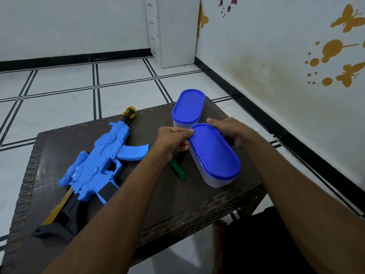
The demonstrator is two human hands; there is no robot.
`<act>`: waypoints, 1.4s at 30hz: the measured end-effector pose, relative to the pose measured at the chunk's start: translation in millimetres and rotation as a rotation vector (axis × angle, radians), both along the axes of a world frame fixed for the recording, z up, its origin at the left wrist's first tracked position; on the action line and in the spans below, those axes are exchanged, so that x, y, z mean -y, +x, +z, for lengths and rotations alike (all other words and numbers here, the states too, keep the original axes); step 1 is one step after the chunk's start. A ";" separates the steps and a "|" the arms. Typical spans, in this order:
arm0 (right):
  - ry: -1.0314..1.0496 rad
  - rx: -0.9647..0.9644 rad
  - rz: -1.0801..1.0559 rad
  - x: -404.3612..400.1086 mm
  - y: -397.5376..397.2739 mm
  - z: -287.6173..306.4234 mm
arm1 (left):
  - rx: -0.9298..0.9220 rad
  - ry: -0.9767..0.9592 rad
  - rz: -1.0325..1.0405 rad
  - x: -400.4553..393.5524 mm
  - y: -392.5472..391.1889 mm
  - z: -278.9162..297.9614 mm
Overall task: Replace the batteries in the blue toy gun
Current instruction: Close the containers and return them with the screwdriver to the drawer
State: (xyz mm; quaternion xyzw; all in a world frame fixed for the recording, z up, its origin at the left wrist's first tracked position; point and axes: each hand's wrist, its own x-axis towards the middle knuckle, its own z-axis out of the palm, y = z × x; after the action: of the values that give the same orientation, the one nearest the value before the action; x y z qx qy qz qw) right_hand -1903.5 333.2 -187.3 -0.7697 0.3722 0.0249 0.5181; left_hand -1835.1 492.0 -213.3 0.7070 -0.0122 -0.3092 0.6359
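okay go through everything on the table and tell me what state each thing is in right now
Near container: lid on, held at its far end by both hands.
Far container: lid on, untouched.
Blue toy gun: lying flat, untouched.
Green screwdriver: lying on the table, untouched.
Left hand: fingers on the lid's edge.
Right hand: gripping the container's far side.

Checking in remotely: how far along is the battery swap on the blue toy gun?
Early stage. Done: nothing visible; the blue toy gun lies untouched on the table, and the green screwdriver lies unused. In hand: the left hand and right hand grip the near container at its blue lid. Left: opening the gun, swapping batteries, closing it. No batteries are visible.
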 end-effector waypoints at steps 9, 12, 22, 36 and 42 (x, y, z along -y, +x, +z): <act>-0.047 0.050 0.024 1.2 3.4 -5.9 | -0.023 -0.021 0.052 3.0 -7.1 1.5; -0.037 0.064 -0.022 -0.4 0.9 -7.0 | 0.091 0.035 0.041 5.0 -12.6 2.7; 0.238 0.127 0.109 4.6 -107.9 -15.1 | -0.150 -0.126 -0.093 -21.5 -88.9 -15.6; 0.469 0.199 0.021 -0.6 -120.5 -18.6 | -0.172 -0.165 0.014 -13.6 -99.8 -16.1; 0.210 0.117 0.073 -1.8 -121.8 -10.0 | -0.033 -0.032 -0.040 -26.3 -99.6 -6.1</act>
State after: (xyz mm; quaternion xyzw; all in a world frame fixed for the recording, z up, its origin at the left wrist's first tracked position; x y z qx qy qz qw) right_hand -2025.2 335.0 -197.3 -0.7244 0.3087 0.0376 0.6152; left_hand -1934.7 518.4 -219.4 0.6912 -0.0206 -0.3333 0.6408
